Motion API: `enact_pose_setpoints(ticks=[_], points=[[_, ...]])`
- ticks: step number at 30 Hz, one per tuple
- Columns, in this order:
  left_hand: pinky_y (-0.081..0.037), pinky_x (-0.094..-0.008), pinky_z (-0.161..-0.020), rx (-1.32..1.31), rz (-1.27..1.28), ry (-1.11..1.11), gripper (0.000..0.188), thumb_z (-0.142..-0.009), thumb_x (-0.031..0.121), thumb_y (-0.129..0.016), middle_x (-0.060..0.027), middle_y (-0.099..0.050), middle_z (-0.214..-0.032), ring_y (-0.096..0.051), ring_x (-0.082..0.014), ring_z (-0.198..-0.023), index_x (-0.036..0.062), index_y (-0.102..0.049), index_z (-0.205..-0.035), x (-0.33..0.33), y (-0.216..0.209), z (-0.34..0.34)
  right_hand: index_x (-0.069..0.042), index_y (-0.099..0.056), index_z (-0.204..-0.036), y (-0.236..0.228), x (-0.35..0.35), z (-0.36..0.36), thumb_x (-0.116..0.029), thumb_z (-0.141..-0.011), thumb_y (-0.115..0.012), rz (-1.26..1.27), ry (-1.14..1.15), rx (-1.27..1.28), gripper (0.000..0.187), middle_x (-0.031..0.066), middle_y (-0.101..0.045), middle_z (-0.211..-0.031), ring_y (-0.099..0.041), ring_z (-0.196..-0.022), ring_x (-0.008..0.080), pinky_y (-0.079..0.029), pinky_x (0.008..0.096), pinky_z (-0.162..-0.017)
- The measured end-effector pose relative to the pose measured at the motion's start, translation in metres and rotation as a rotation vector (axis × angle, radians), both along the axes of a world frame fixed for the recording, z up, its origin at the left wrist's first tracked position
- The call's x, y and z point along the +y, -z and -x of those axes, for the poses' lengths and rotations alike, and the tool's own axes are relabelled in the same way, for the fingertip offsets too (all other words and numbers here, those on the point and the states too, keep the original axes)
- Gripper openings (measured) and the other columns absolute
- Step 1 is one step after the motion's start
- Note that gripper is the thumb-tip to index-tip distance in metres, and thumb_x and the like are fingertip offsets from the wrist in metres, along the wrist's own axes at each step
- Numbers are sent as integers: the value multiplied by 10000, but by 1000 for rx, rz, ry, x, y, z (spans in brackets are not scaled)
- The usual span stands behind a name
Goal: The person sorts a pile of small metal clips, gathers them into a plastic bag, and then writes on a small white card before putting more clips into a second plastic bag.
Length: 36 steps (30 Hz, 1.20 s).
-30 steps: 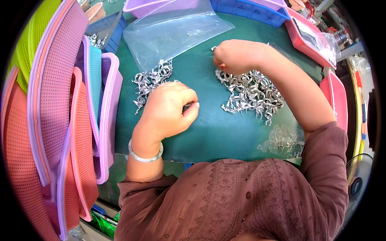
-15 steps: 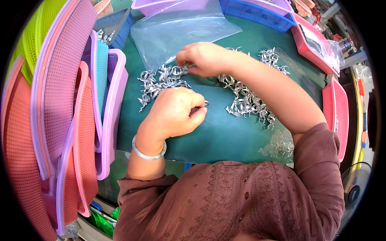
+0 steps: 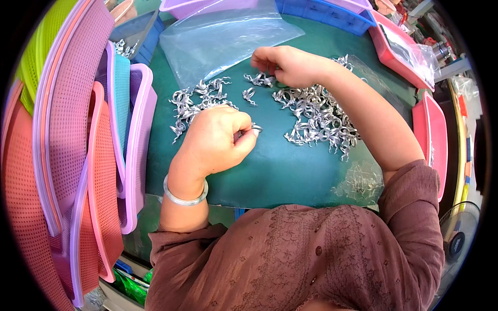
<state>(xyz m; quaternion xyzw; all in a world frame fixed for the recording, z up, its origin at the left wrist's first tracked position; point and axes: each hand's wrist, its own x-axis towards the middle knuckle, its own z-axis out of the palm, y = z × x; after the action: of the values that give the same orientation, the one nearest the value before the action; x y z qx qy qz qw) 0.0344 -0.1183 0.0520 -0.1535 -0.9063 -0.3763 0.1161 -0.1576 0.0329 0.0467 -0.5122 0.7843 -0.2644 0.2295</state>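
My left hand (image 3: 218, 139), with a pale bangle (image 3: 185, 199) at the wrist, is closed at the front of the left pile of silver rings (image 3: 199, 98). A bit of a silver ring (image 3: 257, 127) sticks out between its thumb and forefinger. Farther off, my right hand (image 3: 290, 66) is curled over a small cluster of silver rings (image 3: 258, 79), its fingertips partly hidden. One loose ring (image 3: 249, 96) lies between the two piles. The right pile of silver rings (image 3: 319, 116) spreads beneath my right forearm. The rings have wavy, pronged ends.
A clear plastic bag (image 3: 223, 44) lies flat on the green tabletop (image 3: 259, 181). Stacked perforated baskets (image 3: 67, 114) crowd the left side. A blue bin (image 3: 324, 15) stands at the back, pink trays (image 3: 429, 140) line the right, and a fan (image 3: 456, 243) is at lower right.
My right hand has moved right, away from the left pile, and a few rings now lie under and beside it. My left hand keeps its grip, and the whole view has shifted slightly.
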Motion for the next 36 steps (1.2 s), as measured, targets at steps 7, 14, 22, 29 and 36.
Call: enact_pose_setpoints(ticks=[7,14,22,29,36], points=[[-347,-317,-449,0,-1,-41,180,-691,48,-664,-86,-456,-517,-462,-191,-473,10,-528,-579,-2,2,1,-43,-608,-1017,1,3,-13,-26,-720,-615,68,-168,302,298,97,-620,-961,-567,-974,283,-486,381,-821],[-411,-381,-490,18,53,-258,204,-717,100,-623,-112,-507,-530,-525,-281,-515,42,-508,-559,-3,-4,0,-51,-637,-809,-31,5,-19,-105,-682,-644,-397,-140,618,138,99,-616,-845,-560,-897,285,-490,397,-769],[-398,-359,-457,-38,-29,-392,185,-729,124,-632,-120,-527,-545,-522,-260,-467,25,-542,-600,-7,1,1,-101,-435,-1329,6,-38,-33,-49,-698,-671,54,-224,333,676,166,-541,-1097,-556,-1002,353,-466,411,-874],[-367,-320,-438,-25,-72,-489,192,-730,127,-636,-113,-496,-493,-476,-202,-406,19,-549,-598,-18,0,2,-66,-570,-1081,14,-55,-26,-30,-700,-628,59,-216,334,387,157,-566,-991,-585,-917,353,-479,413,-796],[-369,-320,-436,-75,-48,-491,196,-734,135,-634,-115,-496,-489,-480,-204,-407,17,-551,-601,-17,-1,3,-22,-562,-920,1,-23,-17,-61,-702,-621,-73,-162,347,229,152,-608,-905,-599,-876,336,-480,405,-763]])
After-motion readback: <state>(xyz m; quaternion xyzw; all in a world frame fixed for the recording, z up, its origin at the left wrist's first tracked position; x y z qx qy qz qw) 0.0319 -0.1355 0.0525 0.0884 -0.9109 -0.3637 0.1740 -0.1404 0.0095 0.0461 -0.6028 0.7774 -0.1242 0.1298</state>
